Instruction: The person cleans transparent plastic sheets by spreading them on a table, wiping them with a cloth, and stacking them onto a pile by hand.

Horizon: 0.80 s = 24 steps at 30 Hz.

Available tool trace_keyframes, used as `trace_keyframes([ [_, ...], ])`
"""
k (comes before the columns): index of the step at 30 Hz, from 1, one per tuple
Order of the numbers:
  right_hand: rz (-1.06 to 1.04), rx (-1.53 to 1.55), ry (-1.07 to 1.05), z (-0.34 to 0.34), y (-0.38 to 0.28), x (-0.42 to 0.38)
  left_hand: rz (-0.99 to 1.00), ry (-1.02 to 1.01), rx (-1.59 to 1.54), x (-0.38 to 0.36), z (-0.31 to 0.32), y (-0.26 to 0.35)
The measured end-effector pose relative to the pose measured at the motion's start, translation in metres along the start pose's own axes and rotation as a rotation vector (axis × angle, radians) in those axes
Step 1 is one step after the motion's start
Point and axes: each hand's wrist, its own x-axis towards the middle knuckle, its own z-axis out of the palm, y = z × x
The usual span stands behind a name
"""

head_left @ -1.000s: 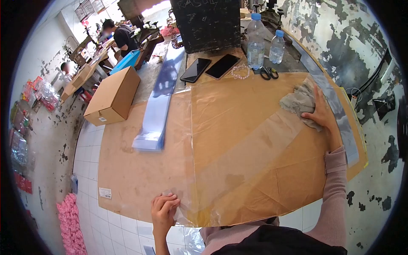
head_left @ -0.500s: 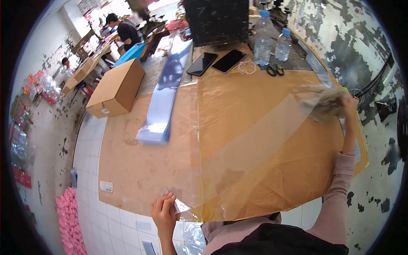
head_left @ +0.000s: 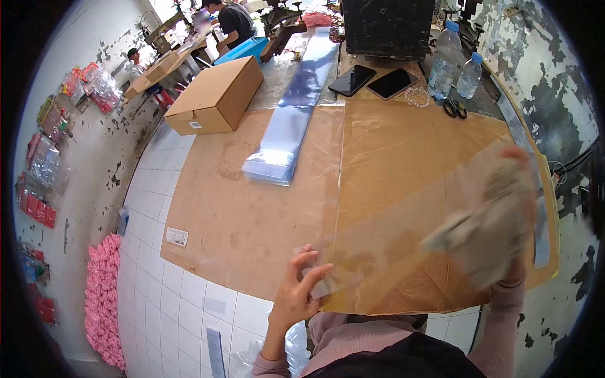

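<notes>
A long clear plastic strip (head_left: pixel 391 230) lies slantwise over the brown-covered work table (head_left: pixel 220 208), from the near edge toward the upper right. At its near end my left hand (head_left: pixel 297 290) has thumb and fingers closed on the strip's corner. My right hand (head_left: pixel 522 165), smeared by motion, grips a crumpled grey cloth (head_left: pixel 491 230) over the right part of the strip. The cloth hides most of that hand and some of the strip. A stack of clear bluish plastic strips (head_left: pixel 277 145) lies farther back, left of the table's middle.
A cardboard box (head_left: pixel 217 94) sits at the back left. Two phones (head_left: pixel 353 80), a bead bracelet (head_left: pixel 417 97), black scissors (head_left: pixel 455 108) and two water bottles (head_left: pixel 444 63) line the back, near a black box (head_left: pixel 387 28). Another person (head_left: pixel 234 24) works beyond. A peeling wall stands at right.
My right hand and the cloth have come nearer to me, down the right side. My left hand still holds the strip's end, its fingers more spread. The camera view has shifted left.
</notes>
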Motion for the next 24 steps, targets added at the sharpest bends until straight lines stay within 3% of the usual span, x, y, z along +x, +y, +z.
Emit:
trace_keyframes([
  [2,0.000,-0.139,-0.453,0.044,0.000,0.015,-0.062,0.151,-0.155,-0.004,0.002,0.000],
  [3,-0.096,-0.277,-0.648,0.065,0.000,0.023,-0.092,0.223,-0.233,-0.007,0.003,-0.001],
  [4,0.192,-0.205,-0.761,0.083,-0.002,0.025,-0.037,0.240,-0.254,-0.013,0.005,-0.009],
  [6,0.325,-0.257,-0.833,0.110,0.012,0.019,-0.097,0.350,-0.433,-0.015,0.009,0.006],
  [8,0.001,-0.515,-0.750,0.134,0.053,-0.004,-0.156,0.441,-0.613,-0.020,0.017,0.008],
  [11,-0.131,-0.704,-0.837,0.151,0.065,-0.022,-0.348,0.517,-0.649,-0.018,0.024,0.003],
  [14,-0.172,-0.743,-0.893,0.162,0.068,-0.051,-0.456,0.354,-0.617,-0.009,0.015,0.010],
  [17,-0.222,-0.746,-0.854,0.165,0.082,-0.064,-0.510,0.284,-0.216,0.000,0.011,0.011],
  [24,-0.255,-0.671,-0.792,0.161,0.095,-0.071,-0.458,0.370,-0.156,0.018,0.029,0.013],
])
